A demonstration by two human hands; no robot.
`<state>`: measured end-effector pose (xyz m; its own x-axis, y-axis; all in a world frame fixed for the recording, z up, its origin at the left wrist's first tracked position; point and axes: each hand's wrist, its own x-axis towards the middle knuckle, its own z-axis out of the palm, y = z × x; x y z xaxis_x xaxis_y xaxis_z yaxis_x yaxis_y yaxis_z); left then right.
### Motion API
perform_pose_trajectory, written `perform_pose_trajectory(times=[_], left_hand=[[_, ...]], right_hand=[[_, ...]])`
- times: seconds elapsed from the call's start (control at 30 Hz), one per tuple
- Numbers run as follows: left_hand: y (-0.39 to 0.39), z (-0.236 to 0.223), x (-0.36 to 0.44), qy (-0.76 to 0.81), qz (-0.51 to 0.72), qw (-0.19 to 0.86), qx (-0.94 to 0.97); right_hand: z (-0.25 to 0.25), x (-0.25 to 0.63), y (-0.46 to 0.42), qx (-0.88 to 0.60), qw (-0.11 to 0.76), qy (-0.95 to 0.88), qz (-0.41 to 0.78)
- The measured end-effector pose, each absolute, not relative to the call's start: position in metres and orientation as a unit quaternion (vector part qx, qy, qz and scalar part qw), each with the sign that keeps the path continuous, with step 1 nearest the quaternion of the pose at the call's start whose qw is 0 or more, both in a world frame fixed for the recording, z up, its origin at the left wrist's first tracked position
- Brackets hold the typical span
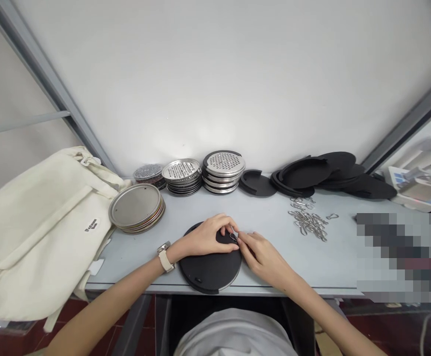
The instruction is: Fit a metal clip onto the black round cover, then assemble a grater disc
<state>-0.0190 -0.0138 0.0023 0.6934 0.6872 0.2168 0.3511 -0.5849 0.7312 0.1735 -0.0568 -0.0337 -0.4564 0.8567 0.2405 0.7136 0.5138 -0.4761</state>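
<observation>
Head view shows a small metal clip point(233, 237) being worked by the fingertips over a black disc point(211, 272), which lies on the pale table point(267, 217) right at its front edge and seems to jut slightly past it. The right hand point(262, 254) has thumb and forefinger closed in what looks like a pinch on the near end of the clip. The left hand point(205, 238) arches over the disc with thumb and forefinger spread partway around the clip; whether their tips grip it cannot be told, nor whether the clip is joined to the disc. As a judgement, handling the clip here calls for a steady disc and small, well-lined-up finger movements, since the clip is thin and could slip. The left fingers cover part of the disc, hiding any contact beneath them. To the right lies a loose pile of clips point(310, 225), some overlapping, with a single clip point(332, 216) just beside it. Behind the hands are a stack of perforated metal plates point(223, 163) and several black lids point(304, 175); a stack of plain metal discs point(134, 205) sits to the left, close to a cream bag point(41, 232) that crowds that side.
</observation>
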Motion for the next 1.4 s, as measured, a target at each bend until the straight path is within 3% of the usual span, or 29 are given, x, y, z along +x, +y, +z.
perform_pose_trajectory(times=[1.07, 1.4], left_hand=[[-0.017, 0.002, -0.017, 0.338, 0.24, 0.31, 0.856], [-0.018, 0.004, -0.017, 0.331, 0.227, 0.294, 0.867]], right_hand=[[-0.032, 0.172, -0.057, -0.469, 0.211, -0.847, 0.134], [-0.03, 0.162, -0.057, -0.531, 0.213, -0.801, 0.174]])
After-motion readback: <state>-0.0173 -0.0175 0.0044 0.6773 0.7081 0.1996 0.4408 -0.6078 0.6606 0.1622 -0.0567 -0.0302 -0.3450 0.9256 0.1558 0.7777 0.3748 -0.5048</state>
